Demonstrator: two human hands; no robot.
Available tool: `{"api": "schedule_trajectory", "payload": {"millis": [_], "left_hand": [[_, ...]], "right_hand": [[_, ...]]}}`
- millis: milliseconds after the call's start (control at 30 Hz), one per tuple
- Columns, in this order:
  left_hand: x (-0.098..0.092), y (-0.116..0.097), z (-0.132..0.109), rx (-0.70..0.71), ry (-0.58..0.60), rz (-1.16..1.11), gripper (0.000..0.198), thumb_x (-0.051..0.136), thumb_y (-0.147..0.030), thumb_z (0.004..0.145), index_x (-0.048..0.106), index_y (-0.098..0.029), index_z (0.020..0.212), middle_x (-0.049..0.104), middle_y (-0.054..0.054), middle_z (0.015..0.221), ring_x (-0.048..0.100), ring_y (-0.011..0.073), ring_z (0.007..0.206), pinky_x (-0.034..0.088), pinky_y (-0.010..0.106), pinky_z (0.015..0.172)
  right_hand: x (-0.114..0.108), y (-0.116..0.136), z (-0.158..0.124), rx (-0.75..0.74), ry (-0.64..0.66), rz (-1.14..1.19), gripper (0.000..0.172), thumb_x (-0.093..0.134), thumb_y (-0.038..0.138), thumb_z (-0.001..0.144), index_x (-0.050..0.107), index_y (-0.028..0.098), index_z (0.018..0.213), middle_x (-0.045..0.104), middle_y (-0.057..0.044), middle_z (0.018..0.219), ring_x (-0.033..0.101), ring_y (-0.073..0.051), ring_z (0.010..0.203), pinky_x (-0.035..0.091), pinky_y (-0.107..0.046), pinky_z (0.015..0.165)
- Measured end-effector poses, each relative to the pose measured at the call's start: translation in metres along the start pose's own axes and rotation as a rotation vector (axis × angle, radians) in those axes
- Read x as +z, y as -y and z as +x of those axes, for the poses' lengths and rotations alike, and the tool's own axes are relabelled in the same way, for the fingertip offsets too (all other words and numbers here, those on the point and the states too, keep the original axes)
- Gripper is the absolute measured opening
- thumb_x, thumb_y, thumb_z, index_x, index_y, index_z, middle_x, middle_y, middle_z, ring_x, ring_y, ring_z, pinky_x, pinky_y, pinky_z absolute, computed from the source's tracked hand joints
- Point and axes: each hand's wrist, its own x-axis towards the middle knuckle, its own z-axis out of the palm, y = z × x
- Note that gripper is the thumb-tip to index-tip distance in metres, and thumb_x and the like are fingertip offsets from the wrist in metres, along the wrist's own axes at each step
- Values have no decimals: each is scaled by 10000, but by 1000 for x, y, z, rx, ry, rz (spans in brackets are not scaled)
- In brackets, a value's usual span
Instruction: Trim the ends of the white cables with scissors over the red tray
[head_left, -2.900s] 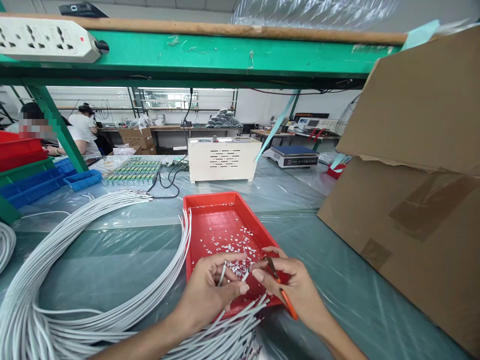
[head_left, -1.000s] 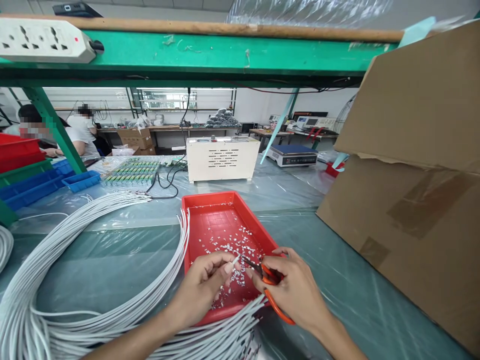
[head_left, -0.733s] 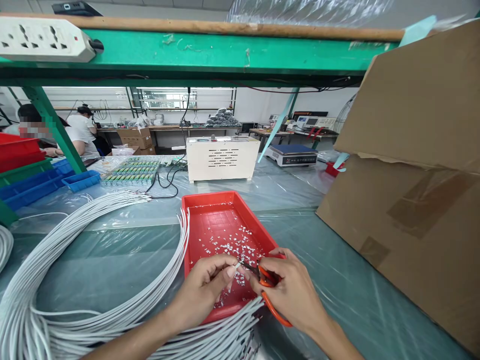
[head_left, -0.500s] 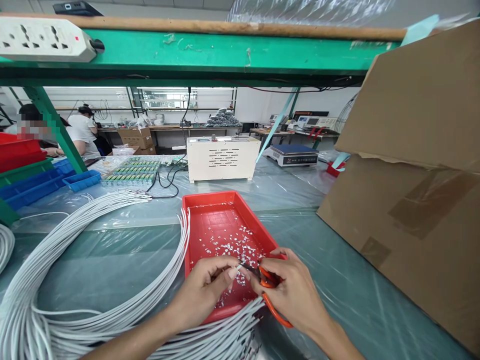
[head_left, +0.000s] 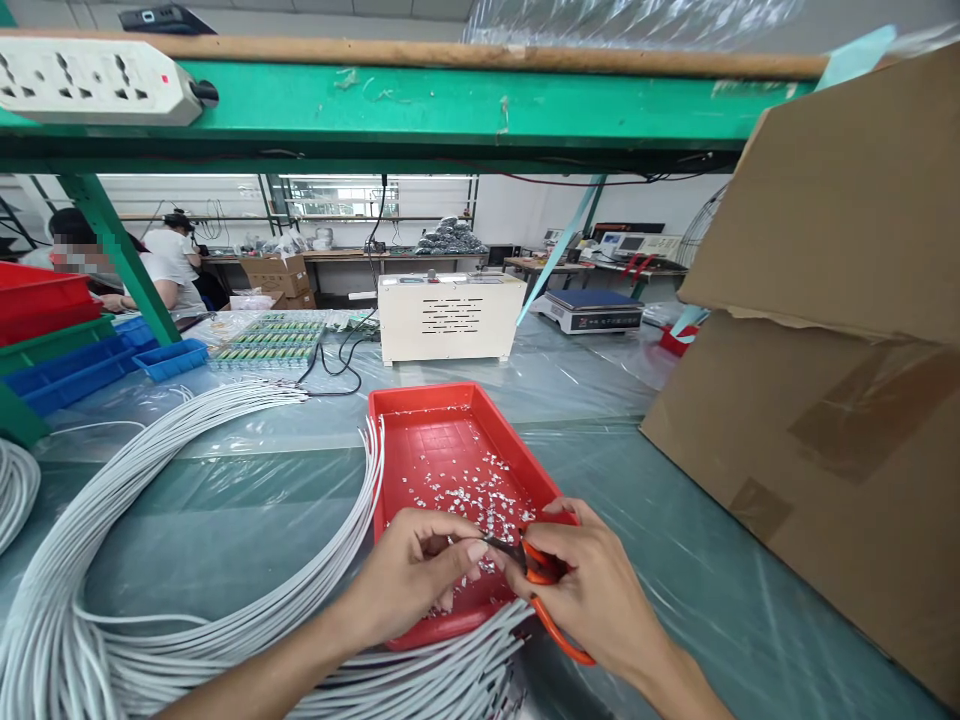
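Observation:
Over the near half of a red tray, my right hand is closed around orange-handled scissors. Their dark blades reach left to the fingertips of my left hand. The left thumb and forefinger pinch the end of a white cable, mostly hidden by the fingers. Small white and silvery scraps are scattered on the tray floor. A large bundle of white cables curves around on the left. Many cut cable ends lie just below the tray, under my left forearm.
A cream-coloured box-shaped machine stands behind the tray, with a scale to its right. A large cardboard box borders the right side. Blue bins and circuit boards sit at the left. A green beam crosses overhead.
The scissor blades have come closer to the left fingertips, and the white tip seen there before is now hidden. The whole view has shifted slightly.

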Motion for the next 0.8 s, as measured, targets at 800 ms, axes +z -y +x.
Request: {"api": "schedule_trajectory", "payload": {"millis": [800], "left_hand": [[0, -3, -3, 182, 6, 180, 328, 422, -320, 851, 610, -118, 674, 510, -2, 587, 447, 107, 575, 295, 205, 516]], "right_hand": [[2, -1, -2, -82, -94, -10, 337, 526, 204, 695, 257, 193, 492, 260, 95, 456, 190, -76, 433, 324, -272, 752]]}}
